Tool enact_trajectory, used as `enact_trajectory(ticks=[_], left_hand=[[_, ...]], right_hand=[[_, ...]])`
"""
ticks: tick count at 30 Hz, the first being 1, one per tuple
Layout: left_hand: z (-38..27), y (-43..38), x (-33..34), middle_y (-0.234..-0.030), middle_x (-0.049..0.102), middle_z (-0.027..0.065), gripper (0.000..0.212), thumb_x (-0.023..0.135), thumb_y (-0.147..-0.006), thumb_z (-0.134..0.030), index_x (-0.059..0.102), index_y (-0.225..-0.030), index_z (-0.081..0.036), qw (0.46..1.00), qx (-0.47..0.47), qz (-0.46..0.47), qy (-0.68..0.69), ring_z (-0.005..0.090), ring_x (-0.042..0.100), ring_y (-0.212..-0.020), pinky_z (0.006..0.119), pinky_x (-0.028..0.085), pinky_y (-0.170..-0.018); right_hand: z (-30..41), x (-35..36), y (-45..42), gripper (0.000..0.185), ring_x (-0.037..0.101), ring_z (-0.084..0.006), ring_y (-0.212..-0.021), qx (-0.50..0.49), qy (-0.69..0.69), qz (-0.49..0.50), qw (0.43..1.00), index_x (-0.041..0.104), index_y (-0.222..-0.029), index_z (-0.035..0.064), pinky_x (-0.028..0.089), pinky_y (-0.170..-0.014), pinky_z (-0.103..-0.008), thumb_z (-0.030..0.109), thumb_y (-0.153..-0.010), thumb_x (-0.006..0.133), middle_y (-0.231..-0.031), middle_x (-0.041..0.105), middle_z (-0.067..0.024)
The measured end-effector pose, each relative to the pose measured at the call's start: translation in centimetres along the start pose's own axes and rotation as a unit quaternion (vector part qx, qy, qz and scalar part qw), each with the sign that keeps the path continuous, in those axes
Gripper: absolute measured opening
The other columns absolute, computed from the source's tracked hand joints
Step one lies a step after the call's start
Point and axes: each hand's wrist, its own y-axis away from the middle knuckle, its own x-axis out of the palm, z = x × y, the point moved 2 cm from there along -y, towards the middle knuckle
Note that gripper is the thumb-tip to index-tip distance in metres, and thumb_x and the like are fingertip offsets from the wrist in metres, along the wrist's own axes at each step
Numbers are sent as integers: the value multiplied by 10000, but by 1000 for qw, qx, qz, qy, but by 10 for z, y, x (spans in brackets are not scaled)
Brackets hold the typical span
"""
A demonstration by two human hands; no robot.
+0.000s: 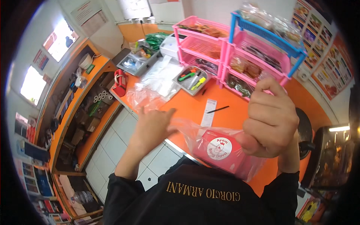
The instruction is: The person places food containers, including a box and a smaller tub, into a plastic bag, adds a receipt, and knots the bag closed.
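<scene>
A red box with a round white emblem and writing sits inside a clear plastic bag, at the orange counter's front edge against my black shirt. My right hand is closed in a raised fist over the bag's right side, with the film drawn up to it. To the left of the bag, my left hand has its fingers spread. The film stretches towards its thumb; whether it is pinched there is unclear. Behind the bag lies a printed paper slip, crossed by a black pen.
A metal tray of markers stands behind, beside white plastic bags and a grey bin. Pink racks hold packets at the back. A red case sits at the left edge; shelving lines the left wall.
</scene>
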Motion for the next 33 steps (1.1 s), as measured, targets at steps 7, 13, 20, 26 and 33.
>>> enact_trajectory(ticks=[7, 13, 20, 26, 33], left_hand=[[110, -15, -40, -806, 607, 57, 121, 631, -810, -126, 684, -909, -82, 984, 52, -53, 163, 230, 612, -737, 344, 473, -629], [196, -43, -39, -814, 602, 46, 115, 650, -778, -114, 667, -887, -81, 966, 92, -178, 161, 242, 606, -749, 349, 476, -640], [287, -72, 34, -1025, 592, 80, 517, 716, -740, -236, 525, -1201, -99, 911, 254, 57, 321, 257, 587, -968, 350, 484, -802], [448, -183, 125, -1140, 576, 204, 702, 710, -765, -364, 421, -1307, -23, 906, -4, -16, 423, 294, 575, -1053, 397, 459, -908], [531, -279, 230, -1058, 592, 243, 470, 692, -760, -256, 508, -1082, 32, 962, -234, -101, 98, 380, 582, -1008, 447, 505, -818]], right_hand=[[-25, 45, -36, 383, 401, -207, -450, 9, 3, 31, 999, 439, -507, 57, 348, -531, -341, 224, -758, 675, -508, 354, -30], [-65, 117, -46, 341, 387, -218, -447, 70, 33, 46, 996, 429, -503, 51, 325, -535, -356, 182, -726, 652, -505, 342, -36], [-88, 208, 0, 312, 440, -240, -518, 252, 32, 170, 952, 452, -516, 36, 335, -575, -359, 176, -721, 640, -528, 411, -59], [-88, 215, -23, 346, 561, -260, -719, 392, 96, 91, 910, 578, -684, 7, 425, -689, -381, 310, -850, 556, -743, 551, -109], [-98, 219, -37, 424, 566, -282, -917, 443, 119, 88, 884, 645, -858, 19, 454, -813, -416, 426, -875, 531, -1107, 500, -186]])
